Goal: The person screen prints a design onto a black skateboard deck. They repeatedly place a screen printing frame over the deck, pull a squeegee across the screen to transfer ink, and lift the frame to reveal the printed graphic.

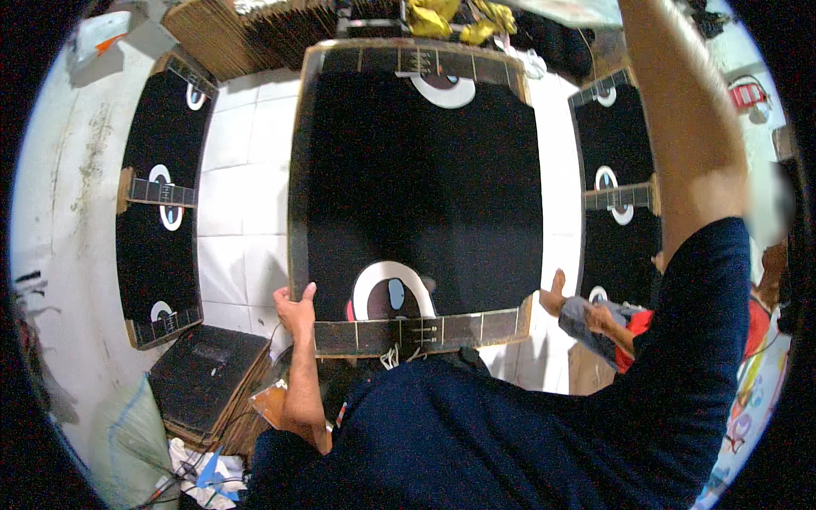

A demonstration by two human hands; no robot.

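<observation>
Panel, black, flat, sits right in front of the shirt, between similar black panels on the left and right, with white tiles showing in the gaps. Near edge is close to the torso.

Left hand is grasping the near-left corner: thumb up on the face side, fingers outside the edge. Right arm is raised and leaves frame at the top; can't tell what the right hand is doing. Other hand at right is a co-worker's.

Handling, my read: stiff, since the outline holds its shape. Broad, so awkward more than heavy; 1 corner alone would let it swing or twist. Dark glare-free face suggests low slip. Corners and brown rim look easiest to chip or fray.

Hold: 2 hands, opposite sides, on the rim or the ticked near strip. Keep fingers off the 2 eye-like prints, near and far, in case they scuff.

Caveat: dark, grainy, fisheye-bent view, so can't tell 1 thick board from a thin sheet on backing.
</observation>
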